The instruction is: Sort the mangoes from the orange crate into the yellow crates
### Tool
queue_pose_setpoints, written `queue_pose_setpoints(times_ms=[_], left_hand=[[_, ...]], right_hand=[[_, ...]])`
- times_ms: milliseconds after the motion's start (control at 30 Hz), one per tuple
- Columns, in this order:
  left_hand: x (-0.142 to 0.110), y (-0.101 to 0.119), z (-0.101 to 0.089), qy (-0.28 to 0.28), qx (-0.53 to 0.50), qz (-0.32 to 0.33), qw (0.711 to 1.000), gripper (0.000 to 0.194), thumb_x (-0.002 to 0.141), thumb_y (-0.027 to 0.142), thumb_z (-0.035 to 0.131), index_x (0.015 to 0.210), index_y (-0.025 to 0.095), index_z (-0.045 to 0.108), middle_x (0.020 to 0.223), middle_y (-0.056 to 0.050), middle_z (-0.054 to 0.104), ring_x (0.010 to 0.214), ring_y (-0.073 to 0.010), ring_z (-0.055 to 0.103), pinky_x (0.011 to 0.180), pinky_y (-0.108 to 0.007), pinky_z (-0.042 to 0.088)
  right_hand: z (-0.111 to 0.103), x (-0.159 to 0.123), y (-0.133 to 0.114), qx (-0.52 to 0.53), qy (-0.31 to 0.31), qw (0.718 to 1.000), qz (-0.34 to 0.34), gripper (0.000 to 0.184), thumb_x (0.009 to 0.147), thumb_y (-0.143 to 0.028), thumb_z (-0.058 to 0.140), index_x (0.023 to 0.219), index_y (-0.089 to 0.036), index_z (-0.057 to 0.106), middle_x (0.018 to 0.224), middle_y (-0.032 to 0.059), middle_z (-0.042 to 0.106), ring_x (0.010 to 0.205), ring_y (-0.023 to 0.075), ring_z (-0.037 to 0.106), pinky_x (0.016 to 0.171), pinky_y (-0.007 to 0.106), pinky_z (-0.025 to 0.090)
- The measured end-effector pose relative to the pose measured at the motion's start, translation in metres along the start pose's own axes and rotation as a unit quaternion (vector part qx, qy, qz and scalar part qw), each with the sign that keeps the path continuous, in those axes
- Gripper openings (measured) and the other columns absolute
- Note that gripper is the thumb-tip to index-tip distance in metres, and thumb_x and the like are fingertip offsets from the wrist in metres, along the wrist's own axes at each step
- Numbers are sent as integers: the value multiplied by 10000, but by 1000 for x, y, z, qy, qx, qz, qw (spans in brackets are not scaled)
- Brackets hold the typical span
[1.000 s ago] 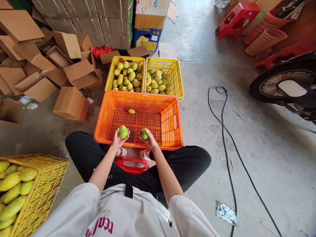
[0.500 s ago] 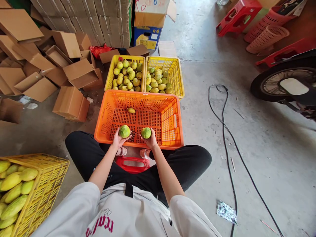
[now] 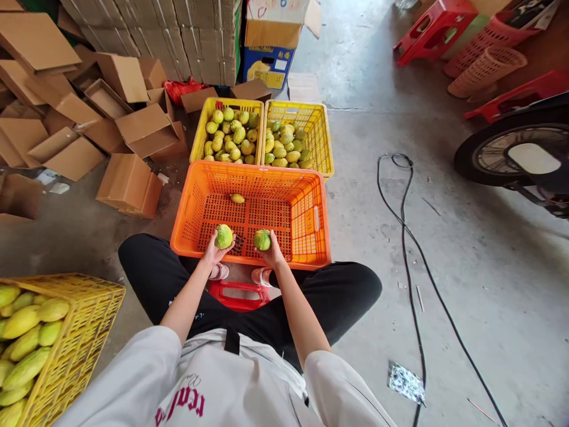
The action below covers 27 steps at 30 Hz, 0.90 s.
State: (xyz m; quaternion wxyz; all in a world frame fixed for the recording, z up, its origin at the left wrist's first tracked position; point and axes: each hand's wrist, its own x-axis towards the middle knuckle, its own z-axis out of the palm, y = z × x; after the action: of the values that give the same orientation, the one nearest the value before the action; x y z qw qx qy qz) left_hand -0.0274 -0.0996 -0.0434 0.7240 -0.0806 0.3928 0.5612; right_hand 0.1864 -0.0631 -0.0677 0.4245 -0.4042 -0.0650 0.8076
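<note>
My left hand [image 3: 214, 252] is closed around a round green-and-yellow papaya [image 3: 223, 236]. A second, greener papaya [image 3: 262, 239] rests in my right hand [image 3: 273, 254], its fingers curled round the side and underneath. Both fruits are held over the near side of a large orange plastic crate [image 3: 325, 237], a short gap apart. On the crate's mesh floor, toward the far side, lies one small yellow papaya [image 3: 237, 198]. Just behind the orange crate stand a yellow crate [image 3: 195, 133] heaped with yellow-green papayas and another yellow crate [image 3: 326, 136], partly filled with similar fruit.
At lower left a tilted yellow crate [image 3: 84, 323] holds larger papayas. Loose cardboard boxes [image 3: 128, 181] pile up at left. A black cable [image 3: 404, 228] crosses the floor on the right, near a motorcycle wheel [image 3: 502, 151]. A red stool [image 3: 240, 303] is beneath me.
The papaya in my left hand has turned, showing more of its yellow side. The one in my right hand has also turned slightly. Both hands stay over the orange crate.
</note>
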Motion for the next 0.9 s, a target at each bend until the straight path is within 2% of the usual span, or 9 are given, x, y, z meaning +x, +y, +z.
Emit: queue_pose_setpoints(times_ms=[167,267,400,533,633,767,900], left_hand=[[3,-3,-4,9,0,27,1000,341,917,308,548,1215,152,607,1019,-109,718,1009,-234,689,922,-387,543],[6,-4,-6,36,14,21,999,321,930,339,548,1195,172,621,984,-93,717,959,-223,690,919,-402,540],[7,-2,-4,18,17,-12,1000,449,978,481,439,1208,135,610,997,-138,718,927,-244,701,816,-381,568],[4,1,-2,-9,9,-37,999,539,987,514,400,1330,127,548,1084,-175,708,1034,-276,692,830,-388,567],[2,1,-2,-22,9,-49,999,564,987,518,396,1381,131,513,1110,-182,704,1060,-285,687,818,-387,573],[-1,1,-1,-18,-3,-28,999,561,988,532,377,1338,123,534,1047,-158,720,948,-250,713,741,-339,587],[-4,1,1,-15,-2,-6,1000,484,948,458,481,1299,130,544,1007,-127,719,902,-223,710,797,-346,578]], right_hand=[[-1,-2,0,15,2,1000,-5,240,834,-405,678,997,-240,617,863,14,737,705,174,706,570,284,604],[0,-3,-2,31,-22,999,3,288,850,-447,647,1024,-219,616,845,37,735,733,202,723,590,306,613],[4,-5,-6,50,-28,998,33,373,896,-508,531,1026,-169,617,791,89,729,728,222,725,569,309,608],[6,-8,-9,84,-17,996,22,394,916,-509,461,1012,-158,612,804,106,736,702,207,716,534,277,592],[6,-9,-10,101,-15,995,2,370,902,-515,509,1001,-172,605,805,83,736,701,197,716,542,264,590],[3,-8,-8,94,-6,996,-8,298,879,-472,590,989,-195,591,768,50,719,714,193,721,562,265,597],[1,-6,-6,74,-15,997,-1,255,860,-427,623,992,-212,587,783,40,715,720,204,726,549,286,603]])
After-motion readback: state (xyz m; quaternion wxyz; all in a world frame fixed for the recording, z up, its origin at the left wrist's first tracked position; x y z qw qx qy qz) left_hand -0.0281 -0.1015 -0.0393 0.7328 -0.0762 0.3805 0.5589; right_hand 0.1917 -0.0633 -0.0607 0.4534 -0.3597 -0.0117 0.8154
